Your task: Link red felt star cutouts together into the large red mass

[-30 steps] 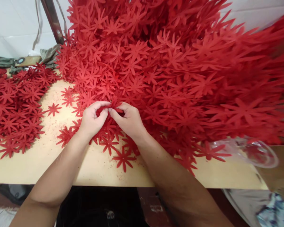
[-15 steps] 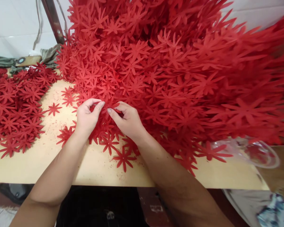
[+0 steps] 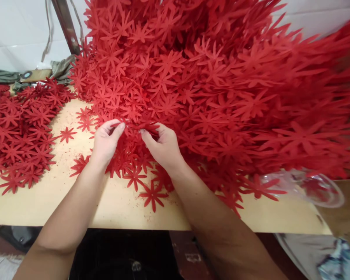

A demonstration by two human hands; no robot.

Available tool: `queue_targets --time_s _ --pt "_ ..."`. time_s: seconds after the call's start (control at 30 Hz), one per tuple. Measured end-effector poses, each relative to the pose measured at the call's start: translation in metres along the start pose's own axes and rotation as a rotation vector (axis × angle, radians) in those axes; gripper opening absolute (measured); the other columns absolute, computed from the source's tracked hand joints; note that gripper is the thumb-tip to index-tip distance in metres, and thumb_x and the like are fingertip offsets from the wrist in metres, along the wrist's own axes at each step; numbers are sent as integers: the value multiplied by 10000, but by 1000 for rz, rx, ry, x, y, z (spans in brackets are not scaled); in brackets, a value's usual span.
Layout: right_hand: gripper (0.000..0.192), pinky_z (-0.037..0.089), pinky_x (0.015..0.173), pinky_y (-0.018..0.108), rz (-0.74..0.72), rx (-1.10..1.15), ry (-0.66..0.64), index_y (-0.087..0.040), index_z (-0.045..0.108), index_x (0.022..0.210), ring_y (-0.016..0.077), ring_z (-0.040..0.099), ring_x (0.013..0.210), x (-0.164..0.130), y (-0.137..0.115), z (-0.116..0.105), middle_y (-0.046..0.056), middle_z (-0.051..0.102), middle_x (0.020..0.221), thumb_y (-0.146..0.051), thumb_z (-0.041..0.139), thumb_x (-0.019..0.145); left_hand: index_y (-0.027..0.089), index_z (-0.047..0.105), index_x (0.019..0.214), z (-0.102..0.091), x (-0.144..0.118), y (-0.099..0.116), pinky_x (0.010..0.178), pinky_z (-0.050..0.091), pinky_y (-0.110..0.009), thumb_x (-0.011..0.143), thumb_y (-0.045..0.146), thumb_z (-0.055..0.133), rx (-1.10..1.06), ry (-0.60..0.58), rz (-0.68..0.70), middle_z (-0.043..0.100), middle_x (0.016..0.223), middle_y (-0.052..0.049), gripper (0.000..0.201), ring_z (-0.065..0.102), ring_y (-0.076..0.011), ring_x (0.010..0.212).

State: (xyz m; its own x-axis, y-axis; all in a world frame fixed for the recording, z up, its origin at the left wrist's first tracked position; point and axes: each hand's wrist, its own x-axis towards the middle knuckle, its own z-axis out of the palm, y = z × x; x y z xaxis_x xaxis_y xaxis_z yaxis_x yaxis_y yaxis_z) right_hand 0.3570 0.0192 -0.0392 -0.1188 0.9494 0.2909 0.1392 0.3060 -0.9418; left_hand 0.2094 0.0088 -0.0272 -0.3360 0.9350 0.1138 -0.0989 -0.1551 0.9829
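Red flower cutout [image 3: 140,125] pinched flat between left hand [image 3: 105,142] and right hand [image 3: 163,146], fingers closed on its petals, at big pile [image 3: 210,85] foot; bare tabletop [image 3: 46,202] nearer.

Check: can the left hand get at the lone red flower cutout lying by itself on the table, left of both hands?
Probably yes. The single cutout lies apart on bare table, just left of the left hand, nothing between them.

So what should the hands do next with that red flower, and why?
Probably pull the two hands gently apart. The left hand and right hand each pinch an edge of a thin red flower piece at the foot of the big red pile. It looks like joined layers, so a slow pull should part them without tearing. How firmly they stick cannot be seen.
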Motion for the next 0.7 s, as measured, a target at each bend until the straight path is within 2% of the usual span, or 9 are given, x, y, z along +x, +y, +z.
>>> queue_targets --time_s 0.07,0.2,0.43,0.6,0.7 --pt "147 451 802 313 15 31 0 -168 634 857 155 593 795 0 1 1 37 659 820 -266 548 789 162 628 694 5 -4 0 643 449 -211 575 342 783 10 -3 -25 648 674 22 266 558 -75 629" --pt "160 450 751 303 31 6 -5 -159 634 821 141 573 719 -1 2 1 34 654 771 -286 541 794 157 620 646 6 -5 1 623 442 -208 556 322 794 12 28 -41 629 633 28 256 542 -71 607" --pt "128 445 699 285 16 -22 50 -169 611 766 126 534 676 3 -3 -5 12 599 695 -279 547 784 154 618 635 4 -3 3 592 429 -209 476 409 822 30 13 -60 615 588 36 364 519 -64 558" --pt "73 455 650 277 67 115 125 -190 552 783 118 551 644 5 -5 -7 12 611 722 -261 540 775 160 574 657 2 -1 4 573 407 -220 609 393 767 39 7 -62 561 519 47 306 490 -68 509" --pt "140 453 635 274 62 104 129 -209 549 908 125 563 669 4 -3 -6 9 607 746 -221 522 771 172 544 652 4 -2 3 574 403 -215 674 381 728 66 -28 -65 525 483 60 279 468 -67 489"
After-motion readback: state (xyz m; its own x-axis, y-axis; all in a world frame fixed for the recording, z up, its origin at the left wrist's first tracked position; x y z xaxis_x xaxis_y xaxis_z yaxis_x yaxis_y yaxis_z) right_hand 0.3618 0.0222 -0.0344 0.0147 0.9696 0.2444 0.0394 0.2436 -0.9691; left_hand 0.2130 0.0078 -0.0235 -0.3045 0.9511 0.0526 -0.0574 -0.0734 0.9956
